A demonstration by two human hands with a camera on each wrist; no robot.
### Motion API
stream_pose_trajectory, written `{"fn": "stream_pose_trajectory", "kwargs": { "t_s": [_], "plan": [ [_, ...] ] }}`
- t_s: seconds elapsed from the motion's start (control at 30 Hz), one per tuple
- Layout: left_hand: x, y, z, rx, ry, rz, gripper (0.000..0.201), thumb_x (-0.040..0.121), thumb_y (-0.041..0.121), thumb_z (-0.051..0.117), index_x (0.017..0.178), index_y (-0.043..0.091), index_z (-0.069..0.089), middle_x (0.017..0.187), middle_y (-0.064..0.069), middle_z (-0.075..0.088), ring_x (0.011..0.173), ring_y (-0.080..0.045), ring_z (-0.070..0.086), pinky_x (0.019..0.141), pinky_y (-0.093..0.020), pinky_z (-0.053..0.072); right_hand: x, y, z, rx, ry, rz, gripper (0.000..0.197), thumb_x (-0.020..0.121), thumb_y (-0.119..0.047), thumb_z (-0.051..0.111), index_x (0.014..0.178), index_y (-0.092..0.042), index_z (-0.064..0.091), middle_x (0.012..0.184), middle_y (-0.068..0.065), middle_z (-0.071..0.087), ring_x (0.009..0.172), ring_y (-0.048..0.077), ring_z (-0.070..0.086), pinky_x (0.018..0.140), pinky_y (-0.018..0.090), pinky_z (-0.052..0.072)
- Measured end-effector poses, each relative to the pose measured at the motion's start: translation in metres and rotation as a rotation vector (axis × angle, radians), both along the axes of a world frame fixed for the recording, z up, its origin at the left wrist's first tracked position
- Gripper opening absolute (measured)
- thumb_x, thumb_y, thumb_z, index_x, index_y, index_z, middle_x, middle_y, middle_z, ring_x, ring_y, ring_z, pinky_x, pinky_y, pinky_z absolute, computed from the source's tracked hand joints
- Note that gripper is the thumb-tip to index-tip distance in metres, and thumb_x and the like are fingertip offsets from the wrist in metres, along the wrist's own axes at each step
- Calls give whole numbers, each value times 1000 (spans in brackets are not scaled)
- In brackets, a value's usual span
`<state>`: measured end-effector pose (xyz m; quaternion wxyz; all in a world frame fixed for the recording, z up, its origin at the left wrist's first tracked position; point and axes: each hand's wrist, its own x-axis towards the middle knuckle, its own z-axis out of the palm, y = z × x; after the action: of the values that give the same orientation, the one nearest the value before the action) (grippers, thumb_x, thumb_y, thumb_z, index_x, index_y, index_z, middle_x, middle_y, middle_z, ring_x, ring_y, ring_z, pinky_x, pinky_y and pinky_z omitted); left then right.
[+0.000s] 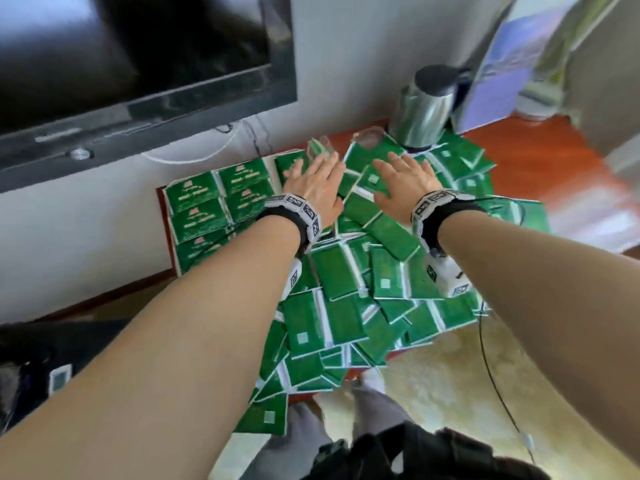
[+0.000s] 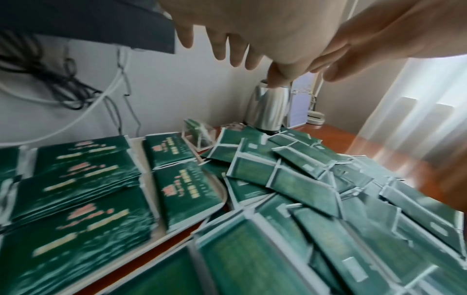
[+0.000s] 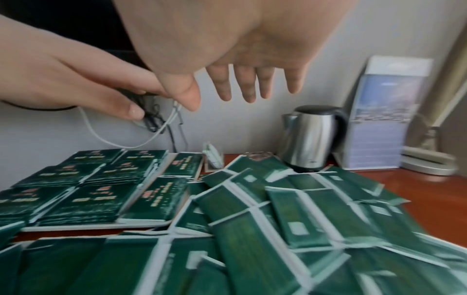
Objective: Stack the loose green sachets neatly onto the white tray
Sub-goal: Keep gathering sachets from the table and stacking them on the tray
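In front of me a pale grey wall (image 1: 346, 46) carries a black television (image 1: 131, 64) with cables (image 2: 63, 83) hanging beneath. My reddish wooden bench (image 1: 540, 157) meets it; daylight glows through a sheer curtain (image 2: 417, 111) at right.

Loose green sachets (image 1: 341, 299) cover the middle and near table (image 1: 540, 157), leaving bare wood only at the far right. Stacked sachets fill the white tray (image 2: 223, 192) on the left. A kettle (image 1: 424, 109) and a clear holder (image 3: 213, 159) block the far edge.
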<state>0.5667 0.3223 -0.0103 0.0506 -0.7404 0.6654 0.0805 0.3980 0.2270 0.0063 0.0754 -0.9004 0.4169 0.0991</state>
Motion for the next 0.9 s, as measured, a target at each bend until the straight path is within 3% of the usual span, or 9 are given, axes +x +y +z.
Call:
{"fn": "stream_pose_trajectory", "kwargs": {
  "t_s": [0.27, 0.47, 0.67, 0.9],
  "plan": [
    [-165, -51, 17, -47, -36, -23, 66, 102, 36, 41, 159, 15, 16, 168, -2, 6, 154, -22, 6, 123, -52, 11, -191, -51, 24, -51, -55, -134, 68, 95, -37, 51, 156, -21, 25, 162, 9, 24, 150, 30, 17, 122, 53, 13],
    [-264, -80, 33, -70, -31, 20, 62, 102, 33, 40, 158, 16, 19, 168, -2, 9, 154, -20, 9, 123, -50, 12, -306, -89, 40, -91, -63, -119, 60, 93, -34, 52, 149, -19, 36, 145, 6, 44, 140, 29, 34, 117, 56, 23],
    [-301, -106, 25, -24, -35, 69, 60, 102, 35, 41, 156, 16, 24, 167, -4, 12, 152, -21, 15, 122, -51, 18, -353, -128, 26, -56, -71, -136, 55, 93, -34, 53, 144, -17, 41, 139, 6, 49, 134, 30, 40, 114, 53, 31],
    [-316, -157, -20, 91, -22, 77, 56, 101, 33, 46, 152, 14, 32, 164, -5, 21, 150, -23, 23, 119, -51, 24, -362, -173, -25, 59, -22, -162, 54, 90, -23, 57, 141, -17, 44, 135, 6, 51, 129, 29, 45, 110, 50, 38]
  ]
}}
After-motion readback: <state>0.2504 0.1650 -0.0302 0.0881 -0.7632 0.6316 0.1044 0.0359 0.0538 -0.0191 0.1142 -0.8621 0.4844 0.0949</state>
